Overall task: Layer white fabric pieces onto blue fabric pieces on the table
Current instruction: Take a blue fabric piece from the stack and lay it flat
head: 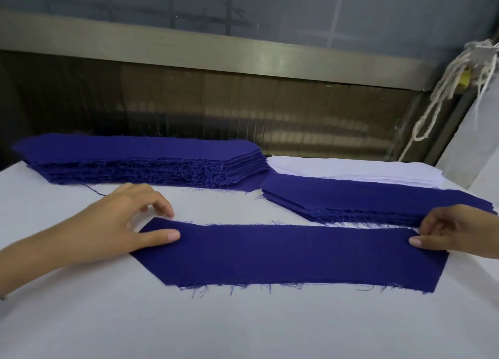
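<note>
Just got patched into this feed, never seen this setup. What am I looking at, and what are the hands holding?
No machine: a person works bare-handed, and the one picture comes from a camera on their head, looking forward and down. On the white table lie a tall blue stack far left, a lower blue stack right, and a white stack behind it. Nearest lies a single blue piece, flat. The left hand and right hand each rest a thumb on one end, fingers curled at its far edge; whether they pinch it I cannot tell. No white piece covers it yet.
</note>
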`<state>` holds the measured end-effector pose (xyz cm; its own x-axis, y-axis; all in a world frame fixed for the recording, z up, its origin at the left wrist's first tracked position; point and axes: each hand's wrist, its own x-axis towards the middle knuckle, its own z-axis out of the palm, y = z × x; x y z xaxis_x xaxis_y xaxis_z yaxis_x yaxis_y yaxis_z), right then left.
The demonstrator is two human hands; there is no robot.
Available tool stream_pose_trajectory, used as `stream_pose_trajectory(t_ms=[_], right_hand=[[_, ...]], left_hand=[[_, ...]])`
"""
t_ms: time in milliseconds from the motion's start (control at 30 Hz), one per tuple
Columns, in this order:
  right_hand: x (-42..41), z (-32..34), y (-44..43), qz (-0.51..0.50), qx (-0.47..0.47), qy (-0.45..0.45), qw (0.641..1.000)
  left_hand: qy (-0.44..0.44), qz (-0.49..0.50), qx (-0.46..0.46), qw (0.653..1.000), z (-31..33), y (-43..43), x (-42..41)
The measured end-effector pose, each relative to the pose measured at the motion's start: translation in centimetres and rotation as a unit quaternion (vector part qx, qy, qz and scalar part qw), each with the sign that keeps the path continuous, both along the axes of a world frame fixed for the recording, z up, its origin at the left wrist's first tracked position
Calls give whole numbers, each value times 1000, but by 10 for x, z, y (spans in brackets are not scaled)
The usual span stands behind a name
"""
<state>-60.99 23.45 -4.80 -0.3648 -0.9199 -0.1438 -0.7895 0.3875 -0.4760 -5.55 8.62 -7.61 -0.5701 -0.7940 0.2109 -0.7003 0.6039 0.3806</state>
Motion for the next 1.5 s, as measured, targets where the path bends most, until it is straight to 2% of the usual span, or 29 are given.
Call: stream_pose_trajectory(t_ms=[300,467,667,800,933,1067,1200,1367,1500], right_hand=[[26,8,-1,66,17,25,997],[20,8,-1,45,-8,-95,994],[20,13,1,84,22,-156,984],[22,13,2,85,16,-200,976],[22,13,3,70,-2,-229,971],[20,19,4,31,-28,-253,966],[12,32,3,-42,-72,-328,941],[-15,43,-12,-171,-178,-433,867],[-45,39,-26,-266,-224,-445,825]], left_hand=[[14,-29,35,999,-12,-10,-3],[15,-30,74,997,-7,-12,-6],[36,-38,157,986,5,-1,-16],[73,31,193,978,7,3,-14],[125,39,301,945,19,5,-7],[131,70,343,928,29,-4,3],[149,104,328,927,40,-16,-11],[159,96,302,935,58,-29,-71],[227,81,325,915,61,-39,-129]])
